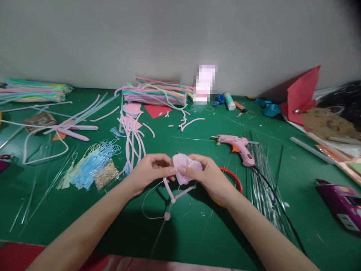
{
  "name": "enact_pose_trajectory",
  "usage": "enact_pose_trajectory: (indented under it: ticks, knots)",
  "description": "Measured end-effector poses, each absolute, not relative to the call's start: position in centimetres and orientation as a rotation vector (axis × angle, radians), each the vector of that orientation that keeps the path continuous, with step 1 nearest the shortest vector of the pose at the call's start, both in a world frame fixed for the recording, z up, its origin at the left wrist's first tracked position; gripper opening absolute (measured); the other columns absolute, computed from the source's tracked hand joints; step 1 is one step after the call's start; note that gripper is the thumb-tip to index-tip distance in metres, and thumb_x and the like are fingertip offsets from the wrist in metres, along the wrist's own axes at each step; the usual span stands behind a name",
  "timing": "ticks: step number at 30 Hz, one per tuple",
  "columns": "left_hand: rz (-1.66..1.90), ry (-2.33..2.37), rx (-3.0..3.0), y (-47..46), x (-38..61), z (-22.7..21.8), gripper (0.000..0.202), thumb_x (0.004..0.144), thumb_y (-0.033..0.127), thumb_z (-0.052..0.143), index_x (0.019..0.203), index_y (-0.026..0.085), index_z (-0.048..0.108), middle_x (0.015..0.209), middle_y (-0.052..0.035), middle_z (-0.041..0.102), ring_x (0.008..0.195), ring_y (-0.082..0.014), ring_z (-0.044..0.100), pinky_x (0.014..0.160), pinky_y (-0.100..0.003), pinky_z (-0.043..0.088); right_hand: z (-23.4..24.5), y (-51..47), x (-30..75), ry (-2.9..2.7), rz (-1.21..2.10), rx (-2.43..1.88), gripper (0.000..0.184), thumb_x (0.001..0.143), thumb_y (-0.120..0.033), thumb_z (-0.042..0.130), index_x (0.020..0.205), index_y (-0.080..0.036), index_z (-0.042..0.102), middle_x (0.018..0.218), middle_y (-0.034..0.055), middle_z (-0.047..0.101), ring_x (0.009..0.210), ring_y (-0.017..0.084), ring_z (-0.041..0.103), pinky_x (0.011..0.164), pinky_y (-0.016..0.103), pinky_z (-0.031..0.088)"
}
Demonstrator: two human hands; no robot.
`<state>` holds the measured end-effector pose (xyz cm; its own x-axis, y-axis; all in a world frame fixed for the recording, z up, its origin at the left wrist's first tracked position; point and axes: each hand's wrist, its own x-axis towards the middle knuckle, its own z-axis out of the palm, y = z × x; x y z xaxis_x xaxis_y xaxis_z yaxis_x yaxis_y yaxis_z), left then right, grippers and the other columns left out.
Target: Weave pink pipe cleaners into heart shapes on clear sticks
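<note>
Both hands meet over the green table [197, 233] near its middle. My left hand [149, 171] pinches the left side of a pink pipe-cleaner flower [184, 167]. On the flower's right side, my right hand [210, 175] has its fingers closed round it, thumb on the petals. Pink pipe-cleaner stems and a thin wire hang below the flower, ending in a small pink knot [167, 216]. A red ring [235, 177] lies partly hidden under my right wrist.
A pink glue gun [237, 145] lies right of my hands, its black cord running toward the front. Thin silver wires [261, 177] lie beside it. Pastel pipe-cleaner bundles [158, 94] line the wall. Blue tassels [93, 165] lie left, a purple tool [342, 203] far right.
</note>
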<state>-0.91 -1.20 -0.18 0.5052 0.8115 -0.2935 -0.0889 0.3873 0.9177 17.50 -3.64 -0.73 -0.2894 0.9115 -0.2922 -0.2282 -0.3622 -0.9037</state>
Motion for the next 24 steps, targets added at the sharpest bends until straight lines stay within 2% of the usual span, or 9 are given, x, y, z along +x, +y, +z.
enact_pose_trajectory:
  ticks: [7, 16, 19, 21, 24]
  knots:
    - [0.628, 0.86, 1.01, -1.15, -1.14, -0.66, 0.025, 0.065, 0.026, 0.081, 0.072, 0.013, 0.061, 0.061, 0.0016, 0.064, 0.054, -0.0079, 0.058, 0.055, -0.019, 0.048, -0.58, -3.78, 17.13, -0.972, 1.782, -1.122, 0.029, 0.056, -0.032, 0.085, 0.074, -0.018, 0.066, 0.068, -0.0027, 0.062, 0.059, 0.009, 0.054, 0.059, 0.022, 0.045]
    - [0.635, 0.819, 1.004, -0.84, -1.36, -0.76, 0.024, 0.067, 0.026, 0.081, 0.075, 0.013, 0.062, 0.067, 0.0016, 0.064, 0.059, -0.0081, 0.06, 0.058, -0.019, 0.048, -0.7, -3.76, 17.45, -0.984, 1.784, -1.119, 0.025, 0.065, -0.034, 0.08, 0.08, -0.018, 0.068, 0.071, -0.0028, 0.061, 0.06, 0.008, 0.053, 0.06, 0.022, 0.043]
    - [0.636, 0.823, 0.952, -0.6, -1.7, -0.62, 0.024, 0.077, 0.035, 0.072, 0.081, 0.014, 0.063, 0.076, -0.0015, 0.067, 0.062, -0.0102, 0.065, 0.06, -0.02, 0.05, -0.7, -3.61, 17.64, -0.935, 1.771, -1.124, 0.025, 0.073, -0.042, 0.072, 0.08, -0.018, 0.066, 0.071, -0.0023, 0.06, 0.061, 0.009, 0.052, 0.06, 0.022, 0.044]
    - [0.614, 0.841, 0.928, -0.54, -1.83, -0.49, 0.032, 0.083, 0.045, 0.063, 0.086, 0.013, 0.064, 0.081, -0.0048, 0.068, 0.062, -0.0122, 0.067, 0.058, -0.021, 0.051, -0.77, -3.54, 17.68, -0.908, 1.765, -1.142, 0.028, 0.077, -0.045, 0.068, 0.08, -0.018, 0.066, 0.072, -0.0013, 0.061, 0.062, 0.01, 0.053, 0.06, 0.022, 0.045]
    - [0.566, 0.858, 0.986, -0.64, -1.8, -0.27, 0.036, 0.081, 0.047, 0.064, 0.086, 0.012, 0.062, 0.082, -0.0068, 0.069, 0.062, -0.0156, 0.069, 0.058, -0.024, 0.053, -0.82, -3.44, 17.65, -0.879, 1.778, -1.137, 0.033, 0.079, -0.049, 0.066, 0.085, -0.017, 0.068, 0.075, 0.0017, 0.064, 0.065, 0.012, 0.057, 0.061, 0.023, 0.048]
